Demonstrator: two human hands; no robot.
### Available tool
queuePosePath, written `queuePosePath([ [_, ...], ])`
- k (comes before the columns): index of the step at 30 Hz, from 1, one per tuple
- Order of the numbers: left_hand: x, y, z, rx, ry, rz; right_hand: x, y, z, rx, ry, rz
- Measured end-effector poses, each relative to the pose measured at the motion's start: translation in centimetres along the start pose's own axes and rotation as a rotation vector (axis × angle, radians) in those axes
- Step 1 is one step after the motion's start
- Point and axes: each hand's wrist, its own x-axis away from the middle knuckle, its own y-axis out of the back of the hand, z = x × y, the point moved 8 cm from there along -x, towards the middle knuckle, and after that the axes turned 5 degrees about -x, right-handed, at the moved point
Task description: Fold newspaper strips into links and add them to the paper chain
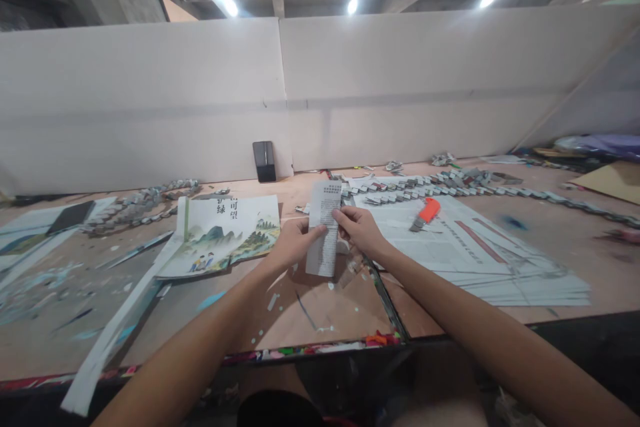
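A narrow strip of printed paper [324, 250] is held upright above the table in the middle of the view. My left hand [293, 241] pinches its left edge, thumb across the front. At its right edge, my right hand [359, 227] grips the strip between thumb and fingers. Left of the hands lies an illustrated sheet [215, 257] with green mountains. An orange cutter [429, 211] rests on stacked newspaper sheets [465, 247] to the right.
Folded paper chains [425, 188] stretch across the back right, with another chain [145, 203] at the back left. A phone [264, 162] leans against the white partition [425, 87]. A long white strip [107, 340] hangs over the front edge at left.
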Motion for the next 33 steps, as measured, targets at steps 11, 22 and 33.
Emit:
queuePosePath([
  [11,-0.2,1.0,0.6,0.080,0.033,-0.112,0.2,-0.6,0.0,0.124,-0.057,0.097],
  [22,-0.4,1.8,1.7,0.201,0.055,-0.223,1.0,-2.6,-0.5,0.197,-0.086,0.335],
  [33,-0.3,0.1,2.2,0.264,0.123,-0.030,0.1,-1.4,-1.7,0.135,-0.068,0.214],
])
